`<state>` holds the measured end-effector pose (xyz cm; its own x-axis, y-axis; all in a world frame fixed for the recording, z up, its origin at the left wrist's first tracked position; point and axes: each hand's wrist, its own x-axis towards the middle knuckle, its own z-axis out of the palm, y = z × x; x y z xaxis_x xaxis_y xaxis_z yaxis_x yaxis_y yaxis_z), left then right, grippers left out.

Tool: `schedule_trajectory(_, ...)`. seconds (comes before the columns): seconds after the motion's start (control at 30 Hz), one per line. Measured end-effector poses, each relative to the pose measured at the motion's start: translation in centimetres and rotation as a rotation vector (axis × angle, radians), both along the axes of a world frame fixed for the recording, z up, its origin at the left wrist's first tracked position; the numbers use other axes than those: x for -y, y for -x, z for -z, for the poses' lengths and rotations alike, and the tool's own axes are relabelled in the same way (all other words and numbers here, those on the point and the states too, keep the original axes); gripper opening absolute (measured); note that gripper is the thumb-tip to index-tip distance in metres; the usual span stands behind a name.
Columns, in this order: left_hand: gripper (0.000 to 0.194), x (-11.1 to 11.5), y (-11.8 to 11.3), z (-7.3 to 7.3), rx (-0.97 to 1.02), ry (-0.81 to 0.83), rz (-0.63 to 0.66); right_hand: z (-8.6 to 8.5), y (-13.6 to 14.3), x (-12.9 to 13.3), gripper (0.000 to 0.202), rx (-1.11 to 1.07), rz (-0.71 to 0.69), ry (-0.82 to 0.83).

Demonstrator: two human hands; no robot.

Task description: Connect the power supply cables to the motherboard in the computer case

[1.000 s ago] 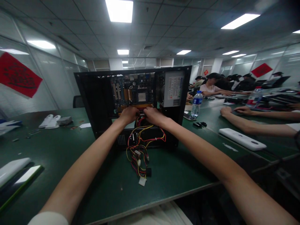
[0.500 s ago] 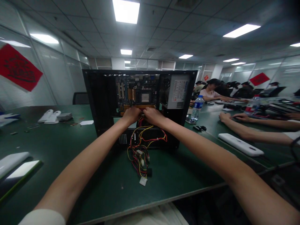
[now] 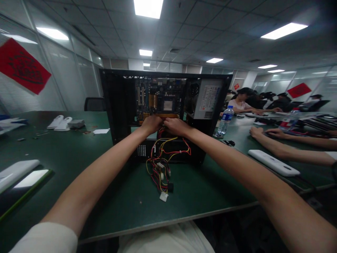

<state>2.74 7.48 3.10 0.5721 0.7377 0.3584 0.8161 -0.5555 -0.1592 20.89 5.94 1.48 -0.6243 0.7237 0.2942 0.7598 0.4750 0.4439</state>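
- Memory slots (image 3: 170,115) run left-right, just above our left hand (image 3: 152,124) and right hand (image 3: 177,126); cables (image 3: 162,175) hang below.
- Neither hand nearer.
- Grip: fingers bent; hold hidden, we cannot tell.

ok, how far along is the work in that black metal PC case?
Looks done: grey boxy power supply and dark circuit board mounted. In hand: left hand and right hand at the board's lower edge, grip hidden. Apparently left: white plastic plug, lying unconnected.

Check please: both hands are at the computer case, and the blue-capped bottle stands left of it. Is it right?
No: the head view shows that bottle right of the case. Left hand and right hand are at it.
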Motion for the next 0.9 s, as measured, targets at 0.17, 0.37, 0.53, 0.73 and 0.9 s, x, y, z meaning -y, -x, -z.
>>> schedule_trajectory(0.17,0.031,0.1,-0.1,0.0,0.021,-0.018,-0.006,0.0,0.1,-0.1,0.034,-0.083,0.03,0.031)
schedule_trajectory(0.37,0.029,-0.2,-0.1,0.3,0.008,-0.011,-0.013,0.1,0.2,-0.8,0.034,-0.107,0.073,0.044)
schedule_trajectory(0.53,0.035,0.1,0.0,0.4,-0.008,0.0,0.031,-0.1,0.3,-0.4,0.038,-0.097,0.1,0.038)
schedule_trajectory(0.73,0.034,0.0,0.2,0.7,0.076,0.021,0.029,-0.4,0.6,0.3,0.035,-0.101,0.166,0.03)
schedule_trajectory(0.9,0.032,-0.6,-0.1,0.6,0.097,0.058,0.013,-0.7,0.8,0.7,0.031,-0.134,0.174,0.088)
